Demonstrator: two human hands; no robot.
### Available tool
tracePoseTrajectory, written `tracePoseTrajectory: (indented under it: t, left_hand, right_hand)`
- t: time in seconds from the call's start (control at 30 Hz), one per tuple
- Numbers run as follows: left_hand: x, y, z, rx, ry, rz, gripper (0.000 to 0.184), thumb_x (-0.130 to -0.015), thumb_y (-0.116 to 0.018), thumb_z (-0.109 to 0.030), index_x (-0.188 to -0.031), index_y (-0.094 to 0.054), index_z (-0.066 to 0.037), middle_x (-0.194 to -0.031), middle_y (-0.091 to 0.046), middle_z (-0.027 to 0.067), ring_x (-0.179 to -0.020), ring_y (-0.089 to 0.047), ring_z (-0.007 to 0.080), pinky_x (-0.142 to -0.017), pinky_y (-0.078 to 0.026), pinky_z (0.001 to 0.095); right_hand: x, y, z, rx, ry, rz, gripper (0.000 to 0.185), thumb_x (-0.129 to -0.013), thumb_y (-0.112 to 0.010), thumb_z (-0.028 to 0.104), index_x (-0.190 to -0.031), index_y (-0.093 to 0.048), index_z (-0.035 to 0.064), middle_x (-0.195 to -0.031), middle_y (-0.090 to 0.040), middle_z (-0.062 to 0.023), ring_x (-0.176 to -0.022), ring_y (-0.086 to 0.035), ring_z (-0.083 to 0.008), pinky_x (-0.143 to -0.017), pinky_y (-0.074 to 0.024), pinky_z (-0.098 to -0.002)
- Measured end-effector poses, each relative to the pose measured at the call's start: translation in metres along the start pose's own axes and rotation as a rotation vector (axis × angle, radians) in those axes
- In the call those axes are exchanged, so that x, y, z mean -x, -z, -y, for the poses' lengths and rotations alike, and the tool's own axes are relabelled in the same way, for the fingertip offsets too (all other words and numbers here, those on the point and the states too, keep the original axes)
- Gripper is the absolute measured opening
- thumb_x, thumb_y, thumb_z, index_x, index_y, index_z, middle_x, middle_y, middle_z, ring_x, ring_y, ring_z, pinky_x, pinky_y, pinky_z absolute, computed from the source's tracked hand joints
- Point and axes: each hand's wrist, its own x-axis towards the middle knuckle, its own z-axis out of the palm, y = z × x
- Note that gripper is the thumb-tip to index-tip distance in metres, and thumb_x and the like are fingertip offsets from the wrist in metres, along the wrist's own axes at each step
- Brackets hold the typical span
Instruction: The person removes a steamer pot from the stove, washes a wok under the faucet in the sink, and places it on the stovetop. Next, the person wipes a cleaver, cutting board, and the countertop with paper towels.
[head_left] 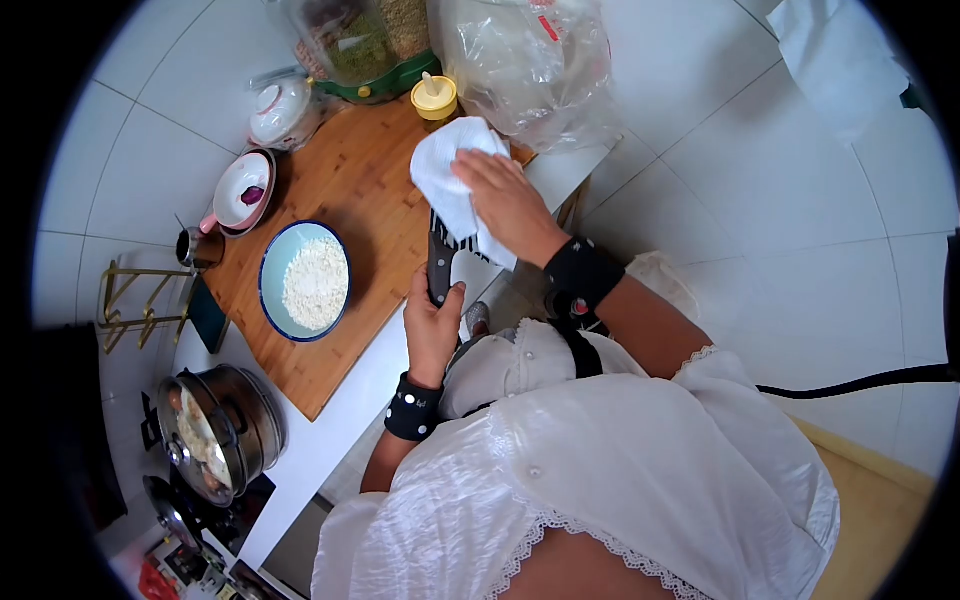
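Observation:
My left hand (433,328) is closed round the black riveted handle of what looks like a kitchen knife (440,262), upright in view past the counter's edge. Its broad shiny part with dark stripes is mostly hidden under a white cloth (440,170), possibly a paper towel. My right hand (508,205) presses that cloth against it, fingers together on top and thumb out of sight. To the left, a pale blue bowl with a dark blue rim (268,309) holds white flour on a wooden board (385,235).
A yellow-lidded jar (434,98), a grain dispenser (350,50) and a clear plastic bag (530,70) stand at the back. Further left are a small bowl with a purple piece (235,190), a lidded white pot (282,112) and a steamer pot (215,430) with food inside.

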Motion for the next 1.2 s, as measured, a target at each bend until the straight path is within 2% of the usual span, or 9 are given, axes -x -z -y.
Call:
tracePoseTrajectory:
  t: [0.23, 0.33, 0.43, 0.53, 0.6, 0.67, 0.73, 0.93, 1.2]
  left_hand:
    - [0.011, 0.000, -0.008, -0.011, 0.006, -0.012, 0.025, -0.077, -0.057, -0.009, -0.098, -0.049, 0.001, -0.060, -0.047, 0.0014, -0.048, -0.041, 0.0086, -0.046, -0.036, 0.0237]
    - [0.014, 0.009, -0.006, 0.127, 0.087, 0.001, 0.020, -0.079, -0.055, -0.011, -0.094, -0.049, 0.000, -0.058, -0.047, 0.0012, -0.046, -0.042, 0.0073, -0.043, -0.035, 0.0228]
    - [0.016, 0.016, -0.013, 0.479, 0.218, 0.085, 0.016, -0.082, -0.052, -0.017, -0.088, -0.046, -0.004, -0.059, -0.044, 0.0003, -0.044, -0.040, 0.0065, -0.039, -0.033, 0.0203]
    - [0.009, 0.016, -0.015, 1.104, 0.512, 0.388, 0.030, -0.087, -0.044, -0.035, -0.085, -0.042, -0.005, -0.058, -0.040, 0.0007, -0.042, -0.038, 0.0073, -0.035, -0.032, 0.0171]
    - [0.005, 0.014, -0.010, 1.632, 0.696, 0.716, 0.036, -0.088, -0.041, -0.040, -0.083, -0.040, -0.005, -0.059, -0.040, 0.0016, -0.042, -0.039, 0.0079, -0.033, -0.033, 0.0169]
    - [0.004, 0.007, -0.012, 1.833, 0.712, 0.917, 0.042, -0.088, -0.038, -0.044, -0.082, -0.037, -0.003, -0.056, -0.040, 0.0032, -0.039, -0.041, 0.0093, -0.030, -0.037, 0.0178]
    - [0.005, 0.004, -0.019, 1.929, 0.772, 0.992, 0.042, -0.088, -0.038, -0.044, -0.082, -0.036, -0.002, -0.054, -0.039, 0.0036, -0.037, -0.041, 0.0100, -0.030, -0.038, 0.0184]
    - [0.021, -0.002, -0.031, 1.576, 0.751, 1.120, 0.048, -0.087, -0.029, -0.053, -0.077, -0.033, -0.006, -0.047, -0.034, 0.0003, -0.029, -0.031, 0.0061, -0.021, -0.025, 0.0182]
    - [0.052, 0.000, -0.020, 1.419, 0.815, 0.900, 0.048, -0.086, -0.032, -0.053, -0.077, -0.034, -0.006, -0.043, -0.032, -0.0007, -0.027, -0.031, 0.0061, -0.021, -0.026, 0.0171]
  right_hand:
    - [0.006, 0.000, -0.043, -0.205, -0.321, -0.152, 0.033, -0.081, -0.043, 0.008, -0.114, -0.044, 0.0021, -0.113, -0.050, -0.0164, -0.101, -0.049, -0.0313, -0.083, -0.0402, -0.0343]
    - [0.023, 0.001, -0.067, -0.391, -0.720, -0.221, 0.030, -0.085, -0.041, 0.008, -0.114, -0.046, 0.0017, -0.110, -0.052, -0.0135, -0.098, -0.053, -0.0236, -0.083, -0.0412, -0.0296]
    - [0.050, -0.002, -0.084, -1.337, -1.068, -0.249, 0.026, -0.086, -0.041, 0.009, -0.109, -0.048, 0.0002, -0.103, -0.055, -0.0097, -0.093, -0.055, -0.0180, -0.079, -0.0433, -0.0285]
    - [0.050, 0.008, -0.035, -1.752, -0.879, -0.405, 0.023, -0.085, -0.043, 0.014, -0.099, -0.050, -0.0022, -0.083, -0.055, -0.0062, -0.077, -0.055, -0.0176, -0.069, -0.0443, -0.0267]
    - [0.032, 0.007, -0.017, -0.881, -0.550, -0.340, 0.026, -0.086, -0.045, 0.013, -0.106, -0.048, -0.0016, -0.093, -0.054, -0.0066, -0.082, -0.054, -0.0154, -0.070, -0.0430, -0.0249]
    - [0.007, 0.029, 0.018, -1.277, -0.801, -0.504, 0.028, -0.084, -0.047, 0.009, -0.109, -0.046, -0.0019, -0.098, -0.054, -0.0096, -0.084, -0.054, -0.0171, -0.072, -0.0421, -0.0248]
    - [-0.005, 0.042, 0.029, -0.933, -0.571, -0.437, 0.030, -0.081, -0.048, 0.006, -0.110, -0.046, -0.0018, -0.103, -0.054, -0.0138, -0.091, -0.054, -0.0228, -0.078, -0.0404, -0.0253]
    - [-0.013, 0.053, 0.037, -0.156, 0.088, -0.207, 0.026, -0.077, -0.047, 0.001, -0.102, -0.052, 0.0029, -0.107, -0.053, -0.0136, -0.106, -0.047, -0.0279, -0.093, -0.0320, -0.0382]
    - [0.029, 0.050, 0.051, -0.390, 0.219, 0.106, 0.030, -0.074, -0.048, -0.002, -0.103, -0.053, 0.0041, -0.112, -0.052, -0.0107, -0.110, -0.045, -0.0251, -0.097, -0.0284, -0.0401]
